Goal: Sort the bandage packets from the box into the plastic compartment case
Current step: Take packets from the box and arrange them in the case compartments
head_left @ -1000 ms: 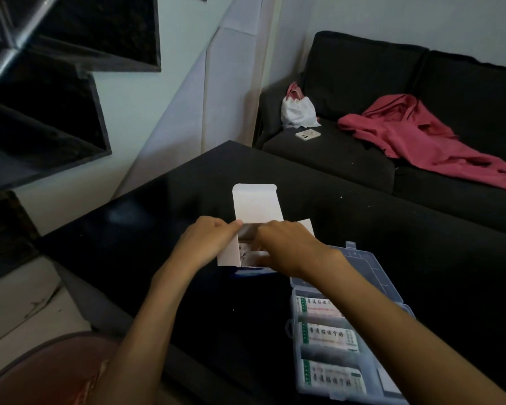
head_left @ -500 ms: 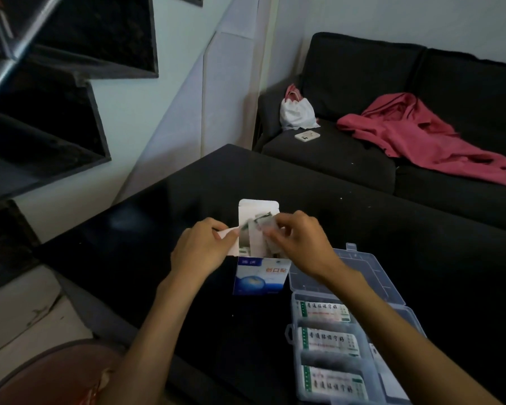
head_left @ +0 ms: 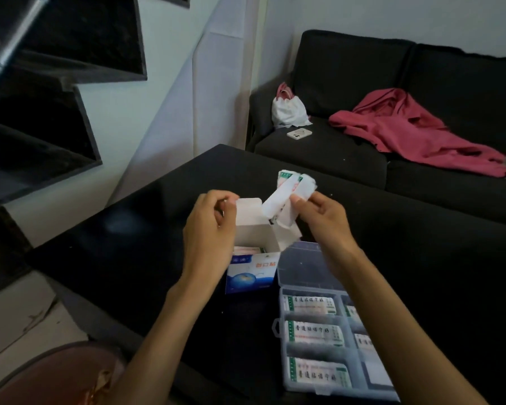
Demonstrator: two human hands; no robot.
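A white and blue cardboard box (head_left: pixel 253 258) stands open on the black table (head_left: pixel 129 247). My left hand (head_left: pixel 209 226) grips its left side and top flap. Above the box's right side, my right hand (head_left: pixel 319 217) pinches a bundle of white bandage packets (head_left: pixel 287 197) lifted out of the opening. More packets show inside the box. The clear plastic compartment case (head_left: pixel 324 334) lies open just right of the box, with labelled packets filling several compartments; my right forearm hides part of it.
A dark sofa (head_left: pixel 392 92) stands behind the table, with a red garment (head_left: pixel 406 130), a white bag (head_left: pixel 288 109) and a phone (head_left: pixel 299 133) on it. Dark stair steps (head_left: pixel 41 83) rise at the left. A brown seat (head_left: pixel 56 375) is at the lower left.
My right hand has drawn a bundle of packets up and out of the box. The left hand has shifted to hold the box's side and flap; the box stands upright now.
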